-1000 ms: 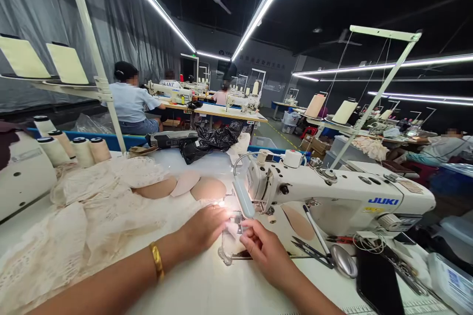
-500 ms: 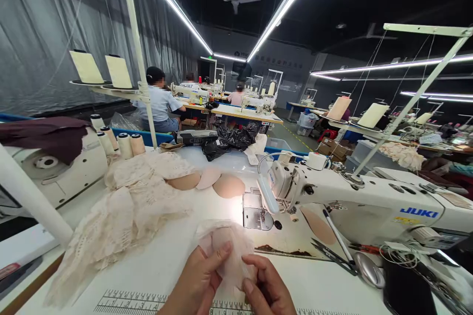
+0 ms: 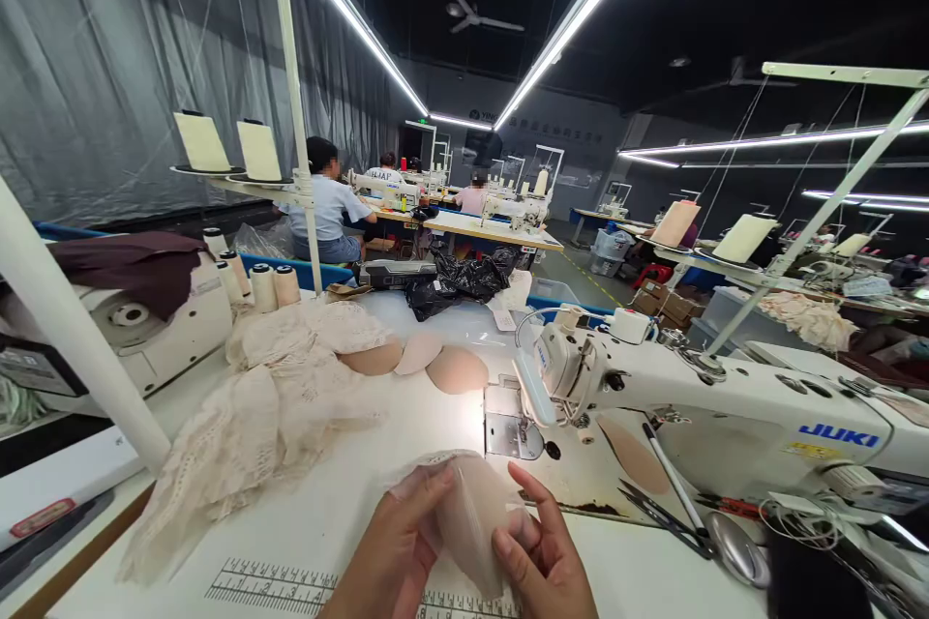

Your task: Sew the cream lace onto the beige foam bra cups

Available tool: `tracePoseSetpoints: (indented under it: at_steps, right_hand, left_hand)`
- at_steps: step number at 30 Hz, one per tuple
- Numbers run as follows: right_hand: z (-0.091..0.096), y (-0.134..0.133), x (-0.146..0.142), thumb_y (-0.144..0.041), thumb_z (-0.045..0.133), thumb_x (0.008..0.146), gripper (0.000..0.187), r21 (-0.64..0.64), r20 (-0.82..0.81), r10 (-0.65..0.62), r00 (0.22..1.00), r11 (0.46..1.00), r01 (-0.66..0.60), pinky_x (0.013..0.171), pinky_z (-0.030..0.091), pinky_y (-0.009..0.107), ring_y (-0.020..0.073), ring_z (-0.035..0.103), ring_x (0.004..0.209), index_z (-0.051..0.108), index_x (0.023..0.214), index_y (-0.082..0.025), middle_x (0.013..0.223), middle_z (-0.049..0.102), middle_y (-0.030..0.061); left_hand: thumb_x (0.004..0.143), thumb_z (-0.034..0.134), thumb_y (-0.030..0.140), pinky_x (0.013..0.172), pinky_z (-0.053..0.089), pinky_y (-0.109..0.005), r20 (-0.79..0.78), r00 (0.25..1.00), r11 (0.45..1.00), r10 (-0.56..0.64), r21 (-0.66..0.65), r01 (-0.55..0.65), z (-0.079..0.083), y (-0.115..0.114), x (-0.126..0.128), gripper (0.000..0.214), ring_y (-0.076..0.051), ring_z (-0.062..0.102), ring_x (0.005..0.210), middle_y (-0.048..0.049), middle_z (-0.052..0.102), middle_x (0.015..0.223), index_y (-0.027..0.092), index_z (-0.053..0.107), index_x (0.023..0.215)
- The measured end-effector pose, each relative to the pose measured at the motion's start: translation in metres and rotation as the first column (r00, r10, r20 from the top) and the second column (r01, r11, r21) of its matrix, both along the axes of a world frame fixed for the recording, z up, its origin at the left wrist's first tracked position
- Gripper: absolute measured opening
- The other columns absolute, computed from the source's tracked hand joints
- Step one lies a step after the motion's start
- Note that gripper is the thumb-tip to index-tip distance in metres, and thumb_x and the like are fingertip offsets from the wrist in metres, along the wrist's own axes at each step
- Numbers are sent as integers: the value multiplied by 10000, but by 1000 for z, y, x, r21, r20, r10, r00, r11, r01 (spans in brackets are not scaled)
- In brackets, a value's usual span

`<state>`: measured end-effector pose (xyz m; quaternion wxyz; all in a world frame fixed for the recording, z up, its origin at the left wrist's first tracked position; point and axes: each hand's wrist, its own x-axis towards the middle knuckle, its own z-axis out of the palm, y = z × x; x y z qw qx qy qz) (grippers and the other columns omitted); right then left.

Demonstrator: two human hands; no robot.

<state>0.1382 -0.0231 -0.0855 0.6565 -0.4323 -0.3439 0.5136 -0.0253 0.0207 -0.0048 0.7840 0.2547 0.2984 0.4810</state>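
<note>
A beige bra cup (image 3: 471, 517) with sheer, lace-edged fabric over it is held between both hands, above the front of the white sewing table (image 3: 290, 513). My left hand (image 3: 399, 542) pinches its left edge, the thumb lying on top. My right hand (image 3: 548, 551) grips the lower right edge with thumb and bent fingers, its index finger raised. The sewing machine's needle plate (image 3: 512, 437) lies just beyond the cup, under a lit lamp. Behind it, several loose cup pads (image 3: 457, 369) rest beside a heap of cream lace (image 3: 247, 426).
The white sewing machine (image 3: 726, 406) fills the right side. Thread snips (image 3: 664, 517), a white pen (image 3: 674, 474), a computer mouse (image 3: 736, 549) and another cup pad (image 3: 635, 455) lie nearby. A thread-stand pole (image 3: 79, 329) crosses the left. Co-workers sit at machines farther back.
The held cup has turned, showing more of its smooth beige face beneath the sheer fabric. My right index finger has lifted higher. The whole view has shifted slightly.
</note>
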Motion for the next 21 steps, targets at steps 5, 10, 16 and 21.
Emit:
tracePoseSetpoints:
  at_steps: [5,10,16,21]
  right_hand:
    - [1,0,-1,-638,893,767,812,-7,14,-57,998,998,57,643,516,279,176,621,658,604,1430,-269,743,656,-18]
    - [10,-1,2,-670,875,764,789,-18,66,-43,997,999,44,651,544,328,202,632,651,631,1405,-278,745,650,-7]
    - [12,-4,-1,-694,900,698,904,-35,47,-21,999,999,23,710,566,383,231,647,694,586,1434,-274,752,654,0]
    - [7,-14,22,-659,884,732,1071,11,256,154,954,987,-162,729,560,382,228,672,694,372,1610,-321,773,660,-20]
  left_hand:
    - [682,984,468,832,597,-328,13,998,996,54,-77,-52,2,6,8,456,-280,708,954,-136,802,1051,129,837,950]
    - [682,991,468,831,592,-312,28,999,995,39,-94,-36,1,5,9,447,-250,692,942,-100,788,1006,143,830,944]
    - [653,1008,432,830,574,-297,-42,999,998,-5,-58,2,-4,5,14,433,-254,689,950,-93,781,968,150,813,918]
    - [816,871,526,849,572,-360,-124,966,971,-228,45,235,17,13,3,407,-305,727,954,-99,787,954,183,803,1024]
